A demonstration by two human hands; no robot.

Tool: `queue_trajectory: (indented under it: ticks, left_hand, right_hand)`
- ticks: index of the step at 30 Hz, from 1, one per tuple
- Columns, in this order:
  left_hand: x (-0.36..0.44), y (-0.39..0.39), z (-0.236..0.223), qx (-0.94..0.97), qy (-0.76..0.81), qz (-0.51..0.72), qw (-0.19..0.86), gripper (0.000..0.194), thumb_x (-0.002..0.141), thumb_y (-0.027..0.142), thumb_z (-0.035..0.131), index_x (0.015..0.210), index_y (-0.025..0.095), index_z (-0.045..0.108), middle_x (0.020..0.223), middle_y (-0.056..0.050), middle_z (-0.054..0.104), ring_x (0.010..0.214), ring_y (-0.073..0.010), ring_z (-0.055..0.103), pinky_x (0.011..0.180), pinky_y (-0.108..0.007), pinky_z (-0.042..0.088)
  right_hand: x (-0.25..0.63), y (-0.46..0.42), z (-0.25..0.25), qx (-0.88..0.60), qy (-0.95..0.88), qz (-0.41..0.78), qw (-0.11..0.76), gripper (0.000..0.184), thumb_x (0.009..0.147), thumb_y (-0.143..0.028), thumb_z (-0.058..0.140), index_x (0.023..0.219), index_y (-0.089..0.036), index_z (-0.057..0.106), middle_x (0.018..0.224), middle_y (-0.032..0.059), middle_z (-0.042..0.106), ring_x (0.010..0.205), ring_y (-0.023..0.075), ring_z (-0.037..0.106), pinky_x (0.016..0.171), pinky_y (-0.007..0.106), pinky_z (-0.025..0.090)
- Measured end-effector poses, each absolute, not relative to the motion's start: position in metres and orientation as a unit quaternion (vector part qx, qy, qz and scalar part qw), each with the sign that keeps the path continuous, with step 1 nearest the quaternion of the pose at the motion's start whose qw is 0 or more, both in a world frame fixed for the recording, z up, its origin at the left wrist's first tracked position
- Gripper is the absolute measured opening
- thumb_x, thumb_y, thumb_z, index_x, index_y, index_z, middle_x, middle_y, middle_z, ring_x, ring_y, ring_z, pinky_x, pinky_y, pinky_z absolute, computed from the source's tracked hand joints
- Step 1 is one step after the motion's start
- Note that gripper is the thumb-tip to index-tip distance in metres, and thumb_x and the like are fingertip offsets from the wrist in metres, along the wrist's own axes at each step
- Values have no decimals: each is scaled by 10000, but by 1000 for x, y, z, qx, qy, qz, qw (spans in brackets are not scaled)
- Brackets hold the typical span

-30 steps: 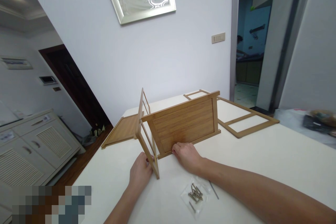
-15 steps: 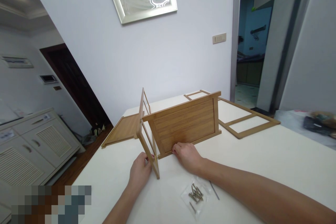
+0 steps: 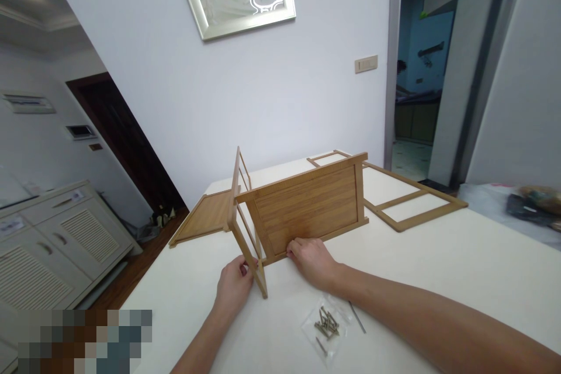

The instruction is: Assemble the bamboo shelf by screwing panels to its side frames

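A rectangular wooden shelf panel [image 3: 307, 204] stands on its long edge, its left end against an upright wooden side frame [image 3: 248, 257]. My right hand [image 3: 314, 263] is closed on the panel's lower edge, fingers curled over it. At the frame's lower part, my left hand [image 3: 234, 283] grips from the left side, with its fingertips partly hidden behind the bar near the panel's lower corner. Whether a small part is pinched there I cannot make out. Close to my right forearm lie a clear plastic bag with several screws [image 3: 326, 324] and a thin metal hex key [image 3: 357, 317].
A second wooden panel [image 3: 204, 216] lies flat on the white table [image 3: 175, 292] at left, behind the frame. Another open wooden frame [image 3: 412, 225] lies flat at back right. A wall with a framed picture [image 3: 245, 29] rises behind the table.
The panel has shifted slightly left, and its lower left corner now meets the side frame where a small gap showed before. Both hands keep nearly the same places.
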State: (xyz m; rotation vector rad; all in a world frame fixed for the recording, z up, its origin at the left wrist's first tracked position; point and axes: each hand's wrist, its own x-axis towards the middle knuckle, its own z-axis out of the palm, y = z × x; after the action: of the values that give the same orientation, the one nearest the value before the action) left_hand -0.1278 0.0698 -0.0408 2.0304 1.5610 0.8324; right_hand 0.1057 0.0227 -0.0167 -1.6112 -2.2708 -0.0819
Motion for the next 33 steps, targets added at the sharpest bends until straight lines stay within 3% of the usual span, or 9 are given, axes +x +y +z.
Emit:
queue_trajectory:
  ticks: [7,15,24,33]
  left_hand:
    - [-124,60,-34,770,562,283,110,181,828,269,515,795,204,681,885,-67,679,936,-249,609,792,-328,437]
    - [-126,68,-42,753,556,301,183,126,767,208,550,788,197,674,779,-37,678,761,-210,625,692,-295,450]
    - [-127,66,-41,764,547,305,155,228,838,284,484,823,186,689,855,-65,675,836,-230,610,742,-328,446]
    - [-125,69,-45,754,550,312,178,136,781,165,548,806,177,682,758,-32,661,744,-185,604,681,-275,432]
  right_hand:
    - [105,21,-15,-579,-796,-27,173,246,975,-207,384,932,-170,624,940,78,697,822,178,637,662,263,387]
    - [103,20,-14,-586,-790,-32,177,251,980,-227,382,949,-167,623,949,76,697,826,178,635,678,261,392]
    - [103,18,-12,-589,-788,-38,175,231,972,-243,398,933,-165,612,947,75,696,817,179,636,659,268,380]
    - [102,17,-9,-588,-790,-35,168,217,970,-229,403,910,-163,601,948,78,697,819,179,638,657,267,371]
